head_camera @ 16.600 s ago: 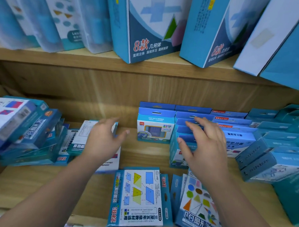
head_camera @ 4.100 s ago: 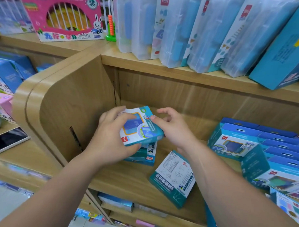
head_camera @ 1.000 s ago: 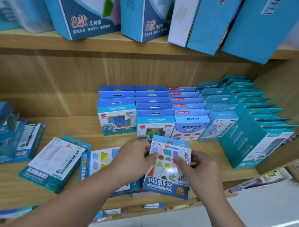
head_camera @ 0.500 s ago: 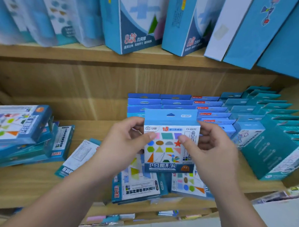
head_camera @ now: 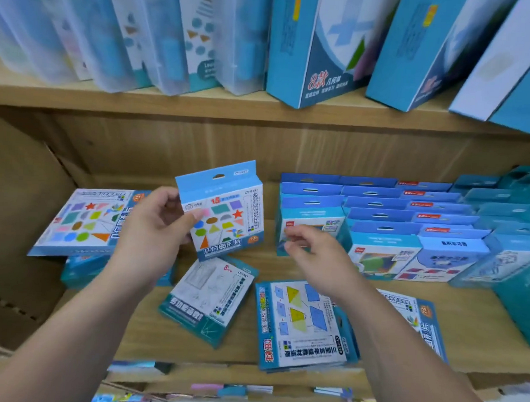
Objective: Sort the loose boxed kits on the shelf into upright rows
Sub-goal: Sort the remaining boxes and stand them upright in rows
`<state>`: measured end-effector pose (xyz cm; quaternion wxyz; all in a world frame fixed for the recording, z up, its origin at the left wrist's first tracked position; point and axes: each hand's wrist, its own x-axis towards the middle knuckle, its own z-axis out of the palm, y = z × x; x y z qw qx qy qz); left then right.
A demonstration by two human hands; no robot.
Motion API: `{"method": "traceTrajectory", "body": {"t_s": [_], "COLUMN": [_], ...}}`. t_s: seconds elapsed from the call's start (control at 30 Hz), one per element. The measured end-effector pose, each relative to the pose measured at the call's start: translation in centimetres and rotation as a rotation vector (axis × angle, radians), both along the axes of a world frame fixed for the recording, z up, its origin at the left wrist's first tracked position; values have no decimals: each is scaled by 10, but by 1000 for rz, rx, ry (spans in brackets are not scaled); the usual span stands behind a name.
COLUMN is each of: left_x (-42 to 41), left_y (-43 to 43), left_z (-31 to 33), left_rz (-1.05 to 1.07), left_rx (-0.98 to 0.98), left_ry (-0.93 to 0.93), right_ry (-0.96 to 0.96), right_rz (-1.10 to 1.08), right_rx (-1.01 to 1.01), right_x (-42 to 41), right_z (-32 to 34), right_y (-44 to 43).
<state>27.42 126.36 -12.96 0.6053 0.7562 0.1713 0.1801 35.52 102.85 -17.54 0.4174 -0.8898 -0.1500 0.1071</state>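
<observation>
— One shapes kit (head_camera: 224, 211), nearly upright, gripped in our left hand (head_camera: 156, 232) above the shelf (head_camera: 470, 331), left of centre; right hand (head_camera: 313, 251) slack, holding nothing.
— Noted. We judge placement next: stand it beside the upright rows (head_camera: 378, 224).

Wood of the shelf (head_camera: 290, 147): pale tan, grained. Raised shapes kit (head_camera: 224, 211): light blue header, white face, scattered red star, teal rectangle, purple parallelogram, orange triangle, green polygons. At the shelf's left end, stack box (head_camera: 83, 220): same multicolour shapes on white. The line-drawing kit (head_camera: 208, 298): white face, grey outlines, teal border. Near the front edge, triangle kit (head_camera: 301, 321): yellow triangles, blue parallelograms on white. The standing rows (head_camera: 378, 218): royal blue headers.
</observation>
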Motion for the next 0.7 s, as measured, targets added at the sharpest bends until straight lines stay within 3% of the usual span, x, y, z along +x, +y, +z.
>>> {"method": "traceTrajectory", "body": {"t_s": [0.5,0.7], "left_x": [90,99], "left_y": [6,-2], "left_z": [-70,-70], "left_rz": [32,91], "left_rx": [307,448], "left_ry": [123,118], "right_ry": [-85,-117], "right_rz": [-35,-19], "right_rx": [-89,-118], "right_x": [10,4], "right_z": [-8,-8], "right_y": [-9,-22]}}
